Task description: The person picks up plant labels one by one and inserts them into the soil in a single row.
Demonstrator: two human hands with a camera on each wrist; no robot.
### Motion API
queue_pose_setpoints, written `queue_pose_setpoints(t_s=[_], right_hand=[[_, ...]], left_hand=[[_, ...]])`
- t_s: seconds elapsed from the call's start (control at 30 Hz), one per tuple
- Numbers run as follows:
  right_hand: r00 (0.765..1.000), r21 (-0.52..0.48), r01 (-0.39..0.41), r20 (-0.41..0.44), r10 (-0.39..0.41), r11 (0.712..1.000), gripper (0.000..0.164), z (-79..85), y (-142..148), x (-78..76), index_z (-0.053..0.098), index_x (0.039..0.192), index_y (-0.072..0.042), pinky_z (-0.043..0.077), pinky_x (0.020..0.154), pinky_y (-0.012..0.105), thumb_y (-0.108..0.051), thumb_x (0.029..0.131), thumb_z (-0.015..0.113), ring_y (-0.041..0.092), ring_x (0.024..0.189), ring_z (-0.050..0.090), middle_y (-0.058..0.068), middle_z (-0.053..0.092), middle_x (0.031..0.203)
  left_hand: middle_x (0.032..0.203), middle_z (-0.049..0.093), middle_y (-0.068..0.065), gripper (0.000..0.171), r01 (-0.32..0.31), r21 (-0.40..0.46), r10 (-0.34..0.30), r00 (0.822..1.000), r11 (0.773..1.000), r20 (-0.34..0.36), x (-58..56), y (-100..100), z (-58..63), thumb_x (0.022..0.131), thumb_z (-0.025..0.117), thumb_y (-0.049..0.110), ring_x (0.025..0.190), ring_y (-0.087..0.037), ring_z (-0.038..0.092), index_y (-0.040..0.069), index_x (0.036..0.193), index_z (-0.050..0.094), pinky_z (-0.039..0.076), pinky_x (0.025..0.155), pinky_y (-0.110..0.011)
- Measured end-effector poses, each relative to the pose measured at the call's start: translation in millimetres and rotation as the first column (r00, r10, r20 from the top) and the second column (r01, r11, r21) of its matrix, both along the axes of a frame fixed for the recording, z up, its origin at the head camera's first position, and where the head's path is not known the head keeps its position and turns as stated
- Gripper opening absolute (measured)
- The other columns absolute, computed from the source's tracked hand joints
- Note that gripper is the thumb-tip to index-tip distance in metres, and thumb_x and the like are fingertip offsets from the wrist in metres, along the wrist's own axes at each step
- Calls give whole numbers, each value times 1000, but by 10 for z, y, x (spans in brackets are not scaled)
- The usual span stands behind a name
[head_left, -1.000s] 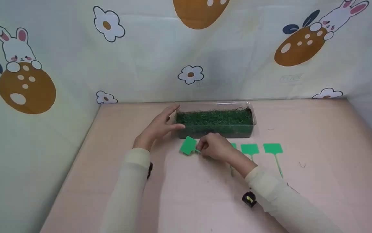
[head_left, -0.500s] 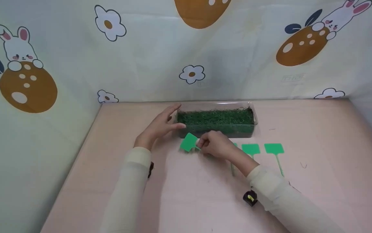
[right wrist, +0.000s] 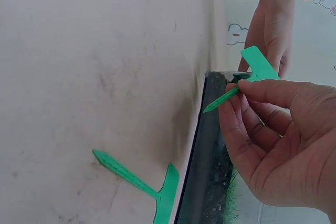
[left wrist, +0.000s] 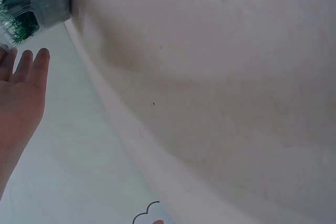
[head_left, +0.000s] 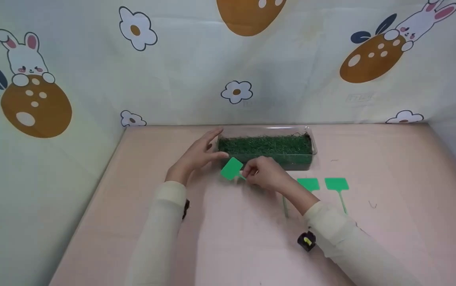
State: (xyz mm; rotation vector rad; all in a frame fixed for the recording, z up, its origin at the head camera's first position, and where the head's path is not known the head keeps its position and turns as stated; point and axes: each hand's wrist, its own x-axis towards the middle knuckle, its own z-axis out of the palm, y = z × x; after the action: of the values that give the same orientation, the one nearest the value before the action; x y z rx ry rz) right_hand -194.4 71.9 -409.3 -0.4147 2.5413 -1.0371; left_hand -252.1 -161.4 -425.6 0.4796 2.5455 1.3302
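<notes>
A clear plastic box (head_left: 301, 162) filled with green artificial grass (head_left: 267, 145) stands near the back of the table. My left hand (head_left: 196, 155) is at the box's left end, its fingers extended and its thumb by the front corner. Between thumb and fingertips, my right hand (head_left: 265, 172) pinches the stem of a green plant label (head_left: 231, 169) just in front of the box. The label's pointed stem tip sticks out past the fingers in the right wrist view, its flat head (right wrist: 258, 62) pointing toward the left hand.
Two more green plant labels, one in the middle (head_left: 308, 184) and one farther right (head_left: 337, 184), lie on the pink tabletop (head_left: 243, 238). Another label's stem (head_left: 285, 206) shows beside the right forearm. A printed curtain (head_left: 172, 71) rises behind the table.
My right hand has lifted the label slightly and brought it up toward the box's front, tilting its head a little. My left hand keeps its place by the box.
</notes>
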Motion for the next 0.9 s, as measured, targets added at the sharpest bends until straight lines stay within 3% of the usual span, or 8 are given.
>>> queue_pose_setpoints(t_s=[0.23, 0.9], right_hand=[[1000, 9, 12, 10, -12, 1000, 14, 48, -19, -19, 75, 99, -5, 46, 63, 24, -5, 91, 64, 14, 76, 55, 5, 70, 92], [999, -56, 19, -36, -21, 998, 10, 173, -2, -82, 74, 99, -7, 54, 70, 27, -8, 92, 67, 16, 83, 62, 7, 72, 96]], left_hand=[[167, 20, -5, 84, 8, 1, -8, 1000, 1000, -10, 0, -5, -9, 92, 71, 28, 155, -25, 19, 22, 160, 22, 24, 127, -43], [168, 17, -5, 77, -3, 6, 3, 1000, 1000, 0, -6, -11, -15, 97, 66, 22, 156, -24, 17, 22, 160, 22, 22, 127, -42]])
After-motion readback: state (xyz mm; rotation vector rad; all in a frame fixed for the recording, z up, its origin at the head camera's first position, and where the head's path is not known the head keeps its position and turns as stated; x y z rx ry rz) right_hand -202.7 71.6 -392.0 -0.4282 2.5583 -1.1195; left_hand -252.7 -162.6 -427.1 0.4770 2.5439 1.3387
